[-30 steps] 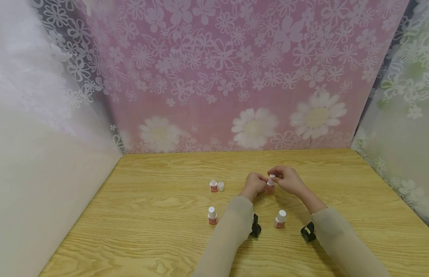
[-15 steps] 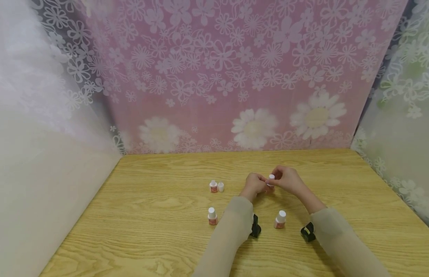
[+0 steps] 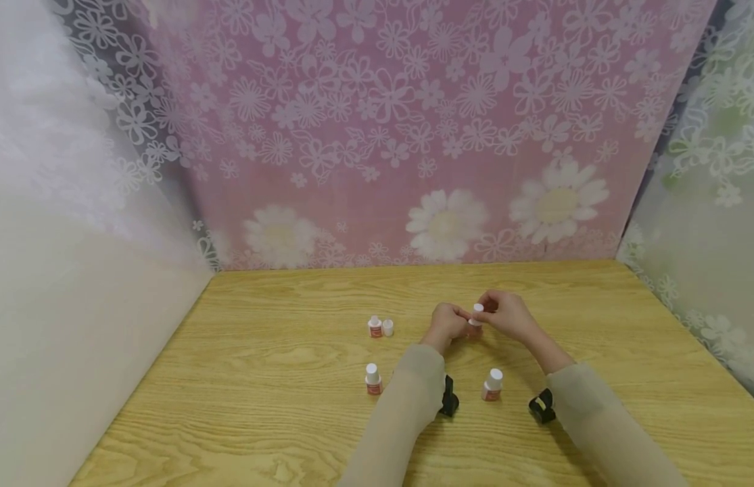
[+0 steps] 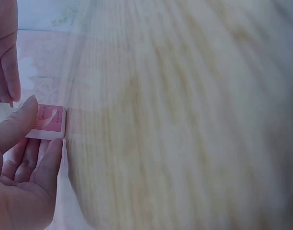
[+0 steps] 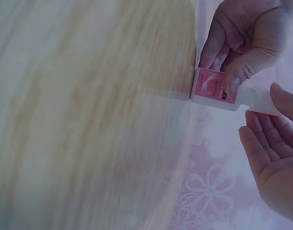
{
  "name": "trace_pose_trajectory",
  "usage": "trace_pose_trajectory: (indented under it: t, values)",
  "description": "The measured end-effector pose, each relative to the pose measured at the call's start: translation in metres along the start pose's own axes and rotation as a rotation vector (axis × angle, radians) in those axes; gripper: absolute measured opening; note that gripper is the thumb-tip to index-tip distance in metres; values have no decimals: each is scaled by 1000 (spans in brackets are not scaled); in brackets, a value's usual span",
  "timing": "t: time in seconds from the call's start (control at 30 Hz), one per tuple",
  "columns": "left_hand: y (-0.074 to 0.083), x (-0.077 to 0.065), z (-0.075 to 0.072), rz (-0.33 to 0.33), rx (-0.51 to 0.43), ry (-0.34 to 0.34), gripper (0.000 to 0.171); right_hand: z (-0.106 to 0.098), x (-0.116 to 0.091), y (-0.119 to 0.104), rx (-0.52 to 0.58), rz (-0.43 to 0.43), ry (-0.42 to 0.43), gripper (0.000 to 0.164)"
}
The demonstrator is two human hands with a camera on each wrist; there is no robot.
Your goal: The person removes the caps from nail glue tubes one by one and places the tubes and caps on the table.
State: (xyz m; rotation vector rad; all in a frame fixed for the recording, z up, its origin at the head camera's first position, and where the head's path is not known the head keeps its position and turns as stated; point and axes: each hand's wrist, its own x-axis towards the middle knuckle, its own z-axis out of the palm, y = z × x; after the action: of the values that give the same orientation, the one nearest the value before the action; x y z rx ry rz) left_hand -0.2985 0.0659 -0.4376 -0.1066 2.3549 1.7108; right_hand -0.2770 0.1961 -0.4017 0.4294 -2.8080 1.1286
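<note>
A small white bottle (image 5: pixel 216 91) with a pink-red label stands on the table, its base at the wood. My left hand (image 3: pixel 451 322) grips its body, thumb across the label, as the left wrist view shows too. On the bottle's neck is a white cap (image 5: pixel 261 101), pinched by the thumb and fingers of my right hand (image 3: pixel 508 316). To the left, a similar uncapped bottle (image 3: pixel 375 329) stands with a loose white cap (image 3: pixel 388 328) right beside it. Nearer to me are two capped bottles, one by my left sleeve (image 3: pixel 373 380), the other between my forearms (image 3: pixel 492 385).
Black wrist devices show under the left sleeve (image 3: pixel 450 398) and the right sleeve (image 3: pixel 542 407). The wood-grain table (image 3: pixel 261 406) ends at a pink flowered curtain (image 3: pixel 364 162), with pale sheets at both sides.
My right thumb and fingers have shifted their hold around the cap. The left hand stays on the bottle, and the other bottles have not moved.
</note>
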Motion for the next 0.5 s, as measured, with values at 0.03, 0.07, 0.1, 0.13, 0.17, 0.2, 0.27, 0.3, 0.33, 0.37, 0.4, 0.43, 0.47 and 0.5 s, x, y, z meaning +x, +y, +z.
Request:
trace_pose_trajectory:
  t: [0.03, 0.07, 0.1, 0.13, 0.17, 0.2, 0.27, 0.3, 0.33, 0.37, 0.4, 0.43, 0.47, 0.5]
  values:
    - [0, 0, 0, -2, 3, 1, 15, -1, 0, -1, 8, -3, 0, 18]
    - [0, 0, 0, -5, 7, 0, 16, -1, 0, -2, 18, -5, 3, 17]
    - [1, 0, 0, -6, 11, 1, 16, -2, 0, -2, 24, -8, 6, 16]
    - [0, 0, 0, -7, 15, 3, 16, -2, 0, -3, 30, -11, 10, 15]
    - [1, 0, -1, -8, 20, 5, 17, -3, 0, -3, 35, -18, 12, 15]
    - [0, 0, -1, -9, 25, 7, 17, -3, 0, -3, 39, -23, 15, 14]
    - [1, 0, -1, -13, 26, 4, 17, -4, 0, -3, 35, -28, 22, 13]
    - [0, 0, -1, -17, 24, 2, 17, -4, 0, -3, 36, -28, 24, 13]
    - [0, 0, -2, -20, 24, 0, 17, -4, 0, -3, 36, -29, 25, 13]
    - [0, 0, -2, -25, 21, -3, 18, -5, 0, -3, 37, -31, 27, 14]
    - [0, 1, -2, -28, 20, -6, 18, -5, 0, -4, 39, -29, 29, 14]
    - [1, 1, -2, -31, 18, -7, 18, -6, 0, -5, 40, -27, 32, 14]
    - [1, 0, -2, -32, 17, -9, 17, -7, 0, -5, 45, -28, 35, 15]
    - [1, 1, -2, -32, 18, -9, 18, -7, -1, -6, 49, -32, 38, 16]
